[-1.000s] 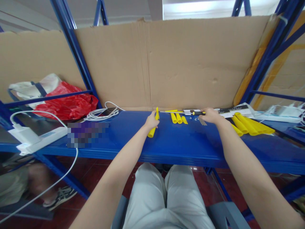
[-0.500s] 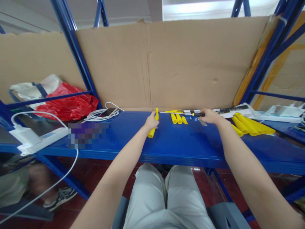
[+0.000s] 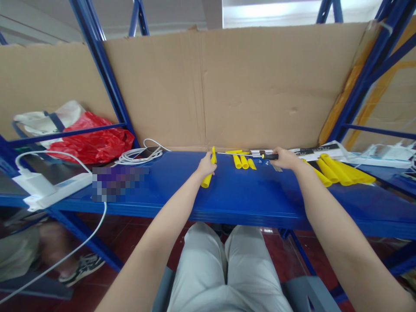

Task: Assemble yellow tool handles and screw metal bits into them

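Observation:
My left hand [image 3: 207, 165] is closed around a yellow tube-like piece [image 3: 206, 180], its upper end poking out above my fingers. In my right hand [image 3: 284, 157] is the black handle of a long screwdriver [image 3: 269, 156], held almost level. Its thin metal shaft points left, and the tip meets or nearly meets the yellow piece beside my left fingers. Between my hands, below the shaft, several short yellow tubes [image 3: 244, 162] lie together. Small silvery bits [image 3: 267, 163] and a flat metal strip [image 3: 277, 168] rest near my right hand.
More yellow tubes [image 3: 338, 170] are piled at the right of the blue table [image 3: 247, 195]. A white power strip [image 3: 61, 190], coiled white cable [image 3: 138, 157] and red plastic bag [image 3: 97, 138] are at the left. A cardboard panel [image 3: 247, 86] stands behind. Another person's leg shows lower left.
My right hand and the screwdriver have shifted very slightly left. My left hand keeps its hold on the yellow piece in the same place.

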### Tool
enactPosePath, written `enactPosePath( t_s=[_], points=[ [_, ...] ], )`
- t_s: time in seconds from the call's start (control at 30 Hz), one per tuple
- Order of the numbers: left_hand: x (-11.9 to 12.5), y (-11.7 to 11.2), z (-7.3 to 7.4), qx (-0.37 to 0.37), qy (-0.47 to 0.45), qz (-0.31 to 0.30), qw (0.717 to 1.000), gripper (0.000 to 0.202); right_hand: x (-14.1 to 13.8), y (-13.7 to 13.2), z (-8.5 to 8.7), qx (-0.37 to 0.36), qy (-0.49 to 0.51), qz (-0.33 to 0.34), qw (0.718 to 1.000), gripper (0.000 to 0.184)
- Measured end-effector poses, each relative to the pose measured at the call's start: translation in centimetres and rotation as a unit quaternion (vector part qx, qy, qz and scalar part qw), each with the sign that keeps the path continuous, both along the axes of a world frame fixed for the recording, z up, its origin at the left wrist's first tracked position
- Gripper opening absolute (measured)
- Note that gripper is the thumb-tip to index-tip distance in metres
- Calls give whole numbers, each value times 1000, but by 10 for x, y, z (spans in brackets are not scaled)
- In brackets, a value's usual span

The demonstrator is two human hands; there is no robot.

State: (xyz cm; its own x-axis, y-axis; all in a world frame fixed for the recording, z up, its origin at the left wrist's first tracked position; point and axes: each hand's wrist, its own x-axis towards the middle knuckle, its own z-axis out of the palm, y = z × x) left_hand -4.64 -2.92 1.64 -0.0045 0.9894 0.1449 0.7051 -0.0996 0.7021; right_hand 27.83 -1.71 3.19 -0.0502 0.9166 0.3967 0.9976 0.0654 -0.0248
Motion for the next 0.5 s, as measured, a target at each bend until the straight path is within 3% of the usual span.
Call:
enactPosePath(
  t_s=[0.13, 0.27, 0.5],
  points=[
    [-1, 2, -2, 2, -2, -7, 1000, 71, 1, 0, 0, 23, -5, 18, 1000, 30],
    [-1, 3, -3, 5, -1, -10, 1000, 72, 2, -2, -1, 49, -7, -8, 999, 29],
    [0, 2, -2, 7, 4, -4, 1000, 70, -6, -7, 3, 1, 9, -37, 999, 40]
  ],
)
